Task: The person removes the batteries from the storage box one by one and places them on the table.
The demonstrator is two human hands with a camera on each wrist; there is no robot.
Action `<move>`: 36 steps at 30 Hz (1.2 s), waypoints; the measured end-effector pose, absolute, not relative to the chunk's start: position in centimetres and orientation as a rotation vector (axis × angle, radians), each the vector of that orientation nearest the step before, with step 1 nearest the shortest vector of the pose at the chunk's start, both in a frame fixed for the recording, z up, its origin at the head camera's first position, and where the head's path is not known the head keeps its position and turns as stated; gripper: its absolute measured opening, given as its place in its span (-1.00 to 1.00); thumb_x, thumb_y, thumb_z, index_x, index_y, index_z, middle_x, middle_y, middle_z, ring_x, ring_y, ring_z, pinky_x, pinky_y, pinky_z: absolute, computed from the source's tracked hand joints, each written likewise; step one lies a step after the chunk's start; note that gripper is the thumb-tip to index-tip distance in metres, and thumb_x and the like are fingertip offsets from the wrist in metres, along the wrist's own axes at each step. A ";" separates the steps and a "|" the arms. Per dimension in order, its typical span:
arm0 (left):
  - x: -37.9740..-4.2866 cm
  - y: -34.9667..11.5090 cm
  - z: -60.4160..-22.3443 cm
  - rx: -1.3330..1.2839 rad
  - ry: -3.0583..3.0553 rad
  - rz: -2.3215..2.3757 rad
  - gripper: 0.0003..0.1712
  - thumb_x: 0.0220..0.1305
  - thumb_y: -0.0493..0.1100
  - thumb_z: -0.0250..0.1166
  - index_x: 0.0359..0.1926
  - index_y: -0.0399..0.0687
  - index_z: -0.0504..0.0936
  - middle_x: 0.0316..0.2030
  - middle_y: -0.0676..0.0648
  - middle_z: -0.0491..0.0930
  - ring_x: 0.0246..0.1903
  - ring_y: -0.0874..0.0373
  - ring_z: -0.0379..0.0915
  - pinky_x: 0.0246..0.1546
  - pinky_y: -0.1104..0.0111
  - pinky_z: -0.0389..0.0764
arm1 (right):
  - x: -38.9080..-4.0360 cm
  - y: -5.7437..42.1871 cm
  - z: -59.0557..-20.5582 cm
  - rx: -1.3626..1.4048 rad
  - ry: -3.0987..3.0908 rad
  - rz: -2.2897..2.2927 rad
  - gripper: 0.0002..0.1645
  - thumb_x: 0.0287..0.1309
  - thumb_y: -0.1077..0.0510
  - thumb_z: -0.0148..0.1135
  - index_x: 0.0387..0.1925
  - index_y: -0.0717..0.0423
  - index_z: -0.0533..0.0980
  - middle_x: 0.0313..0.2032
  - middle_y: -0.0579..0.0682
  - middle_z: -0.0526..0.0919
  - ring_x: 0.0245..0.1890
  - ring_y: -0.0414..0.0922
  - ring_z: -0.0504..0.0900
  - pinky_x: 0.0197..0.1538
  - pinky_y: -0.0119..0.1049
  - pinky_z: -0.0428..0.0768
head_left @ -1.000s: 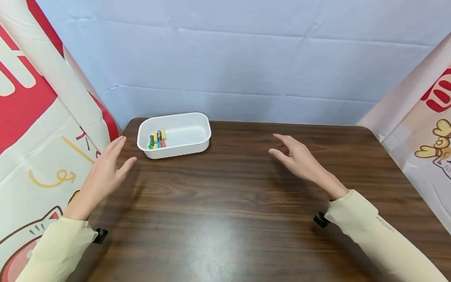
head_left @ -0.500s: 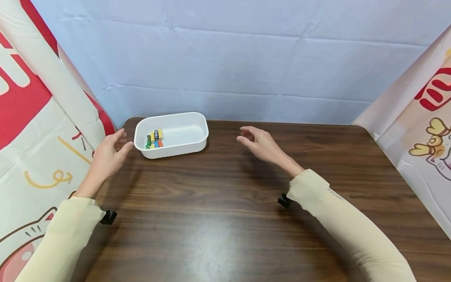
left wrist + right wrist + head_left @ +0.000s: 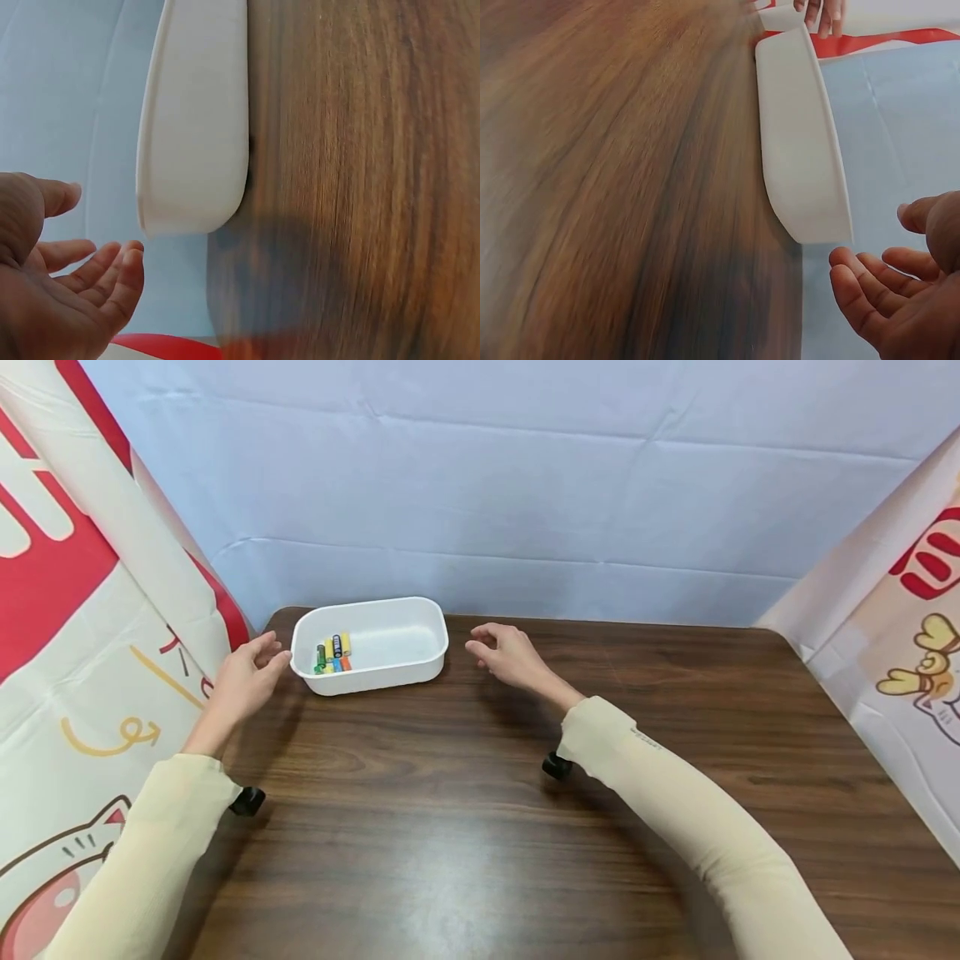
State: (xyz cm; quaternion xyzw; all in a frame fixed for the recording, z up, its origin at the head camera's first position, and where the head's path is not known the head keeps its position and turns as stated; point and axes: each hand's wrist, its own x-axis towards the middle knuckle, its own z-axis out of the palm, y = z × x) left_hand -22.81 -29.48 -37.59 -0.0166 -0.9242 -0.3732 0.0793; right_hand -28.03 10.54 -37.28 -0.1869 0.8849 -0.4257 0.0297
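In the head view a white plastic tub (image 3: 375, 678) stands at the back left of the table. Several small batteries (image 3: 337, 646), yellow, green, black, blue and orange, lie together at its left end. My left hand (image 3: 249, 678) is just off the tub's left end, fingers loosely bent and holding nothing. Off the right end my right hand (image 3: 512, 657) hovers with a small gap to the wall, its fingers also loosely bent around nothing. Both wrist views show the tub's outer side wall (image 3: 196, 120) with the fingertips near its end; the batteries are hidden there.
The brown wood-grain table (image 3: 450, 793) runs toward the front and right. A pale cloth backdrop (image 3: 510, 485) hangs behind its back edge. Printed curtains stand left (image 3: 97, 635) and right (image 3: 900, 693).
My right hand has swept left toward the tub's right end. The left hand has moved slightly up and right, close to the left end, its fingers bending more. The tub stays in place.
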 end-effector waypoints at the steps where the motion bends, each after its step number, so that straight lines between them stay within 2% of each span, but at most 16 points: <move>1: -23.0 -29.4 -37.6 -0.043 -2.771 -1.121 -0.28 0.59 -0.01 0.08 0.51 -0.43 0.23 0.31 -0.44 0.44 0.26 -0.31 0.42 0.19 -0.14 0.44 | -28.3 10.2 -37.3 -0.573 2.724 -1.307 -0.51 0.53 0.06 0.16 0.30 0.28 0.49 -0.01 0.25 0.70 -0.12 0.17 0.74 -0.22 -0.20 0.63; 6: -23.6 -28.9 -38.0 0.016 -2.808 -1.116 -0.29 0.60 -0.01 0.07 0.51 -0.43 0.22 0.31 -0.44 0.44 0.26 -0.31 0.40 0.22 -0.14 0.43 | -29.2 8.5 -37.8 -0.544 2.684 -1.299 -0.48 0.54 0.05 0.14 0.33 0.32 0.46 0.02 0.20 0.68 -0.12 0.15 0.75 -0.18 -0.20 0.63; 15: -24.0 -28.8 -38.8 0.060 -2.813 -1.139 -0.31 0.61 -0.01 0.05 0.49 -0.47 0.24 0.27 -0.47 0.46 0.23 -0.31 0.41 0.17 -0.10 0.45 | -30.7 6.5 -39.5 -0.399 2.579 -1.477 -0.51 0.55 0.07 0.12 0.31 0.31 0.48 -0.01 0.28 0.68 -0.18 0.18 0.73 -0.27 -0.27 0.62; 22: -24.4 -28.6 -39.3 0.083 -2.836 -1.161 -0.33 0.62 -0.04 0.05 0.49 -0.45 0.24 0.24 -0.46 0.47 0.08 -0.23 0.43 0.01 0.04 0.51 | -31.1 5.9 -40.0 -0.351 2.575 -1.549 -0.58 0.54 0.11 0.13 0.24 0.30 0.53 -0.08 0.27 0.69 -0.19 0.23 0.70 -0.36 -0.33 0.49; 26: -24.6 -28.4 -39.6 0.085 -2.832 -1.180 -0.34 0.61 -0.06 0.06 0.49 -0.44 0.25 0.24 -0.46 0.46 0.11 -0.24 0.42 0.07 -0.01 0.51 | -31.3 5.5 -40.1 -0.310 2.588 -1.580 -0.62 0.53 0.14 0.15 0.20 0.30 0.56 -0.14 0.27 0.71 -0.19 0.23 0.70 -0.42 -0.35 0.41; 30: -24.8 -28.5 -39.7 0.104 -2.824 -1.183 -0.35 0.62 -0.07 0.05 0.49 -0.43 0.25 0.24 -0.47 0.45 0.12 -0.26 0.41 0.07 -0.03 0.52 | -31.5 5.1 -40.3 -0.300 2.580 -1.627 -0.62 0.51 0.18 0.16 0.20 0.32 0.57 -0.18 0.32 0.71 -0.20 0.23 0.69 -0.41 -0.41 0.45; 33: -24.8 -28.5 -39.7 0.117 -2.825 -1.185 -0.35 0.61 -0.07 0.06 0.50 -0.43 0.25 0.23 -0.46 0.46 0.10 -0.24 0.43 0.00 0.07 0.55 | -31.5 4.9 -40.3 -0.294 2.570 -1.649 -0.62 0.51 0.20 0.15 0.21 0.34 0.55 -0.20 0.36 0.70 -0.21 0.25 0.69 -0.43 -0.43 0.45; 36: -24.7 -28.5 -39.7 0.116 -2.833 -1.179 -0.36 0.61 -0.08 0.07 0.49 -0.42 0.27 0.20 -0.44 0.48 0.02 -0.20 0.47 -0.15 0.31 0.56 | -31.4 4.9 -40.3 -0.281 2.561 -1.657 -0.61 0.50 0.22 0.15 0.21 0.36 0.55 -0.22 0.39 0.69 -0.22 0.27 0.68 -0.47 -0.43 0.41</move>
